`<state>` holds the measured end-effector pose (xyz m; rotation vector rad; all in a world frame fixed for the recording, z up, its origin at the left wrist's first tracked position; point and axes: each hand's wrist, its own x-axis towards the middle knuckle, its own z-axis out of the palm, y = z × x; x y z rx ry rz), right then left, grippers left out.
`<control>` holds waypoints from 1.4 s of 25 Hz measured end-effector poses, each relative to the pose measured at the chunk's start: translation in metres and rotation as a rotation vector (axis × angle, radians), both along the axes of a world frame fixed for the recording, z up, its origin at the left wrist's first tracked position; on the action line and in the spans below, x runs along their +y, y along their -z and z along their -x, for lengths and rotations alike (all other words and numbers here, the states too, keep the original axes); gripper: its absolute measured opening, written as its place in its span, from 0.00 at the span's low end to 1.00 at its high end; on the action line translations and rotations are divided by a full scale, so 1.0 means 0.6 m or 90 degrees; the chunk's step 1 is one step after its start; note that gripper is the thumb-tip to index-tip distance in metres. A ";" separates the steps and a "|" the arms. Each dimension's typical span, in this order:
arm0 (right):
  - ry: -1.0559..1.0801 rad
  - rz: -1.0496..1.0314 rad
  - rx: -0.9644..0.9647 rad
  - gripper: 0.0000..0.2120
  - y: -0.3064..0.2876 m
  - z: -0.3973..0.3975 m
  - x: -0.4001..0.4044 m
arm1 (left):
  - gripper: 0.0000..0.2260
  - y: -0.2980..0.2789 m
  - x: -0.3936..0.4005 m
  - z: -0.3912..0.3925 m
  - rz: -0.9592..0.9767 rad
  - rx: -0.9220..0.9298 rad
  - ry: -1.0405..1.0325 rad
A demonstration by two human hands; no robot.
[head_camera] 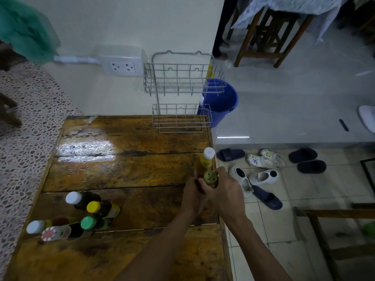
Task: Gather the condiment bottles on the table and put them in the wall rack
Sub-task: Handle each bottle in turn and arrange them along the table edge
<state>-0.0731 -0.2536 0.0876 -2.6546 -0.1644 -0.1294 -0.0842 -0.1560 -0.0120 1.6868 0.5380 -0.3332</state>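
I see a worn, glossy wooden table (125,171) pushed against the wall. A cluster of five capped bottles (81,216) stands near its front left edge, and a white-capped yellow bottle (207,159) stands at its right edge. The lower wire basket (180,119) sits at the table's far right corner.

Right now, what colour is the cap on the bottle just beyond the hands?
White cap, on a yellow-labelled bottle; head view.

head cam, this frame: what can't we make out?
- Gold-capped bottle: body hidden by right hand.
- Left hand: what it holds is covered by its own fingers.
- Bottle cluster: labels too blurred to read.
- Blue bucket: contents hidden behind wall rack.
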 end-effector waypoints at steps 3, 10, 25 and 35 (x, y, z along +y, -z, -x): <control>-0.017 -0.004 0.029 0.23 0.004 0.004 -0.001 | 0.15 -0.003 0.003 0.002 -0.009 0.008 0.011; -0.003 -0.080 0.012 0.23 -0.013 0.063 0.014 | 0.19 -0.016 0.085 0.073 -0.064 -0.007 0.042; -0.497 0.167 -0.054 0.23 0.029 0.144 0.406 | 0.24 -0.002 0.312 0.343 -0.141 0.101 -0.217; -0.496 0.171 -0.092 0.17 -0.033 0.136 0.266 | 0.28 -0.047 0.286 0.283 -0.153 -0.013 -0.188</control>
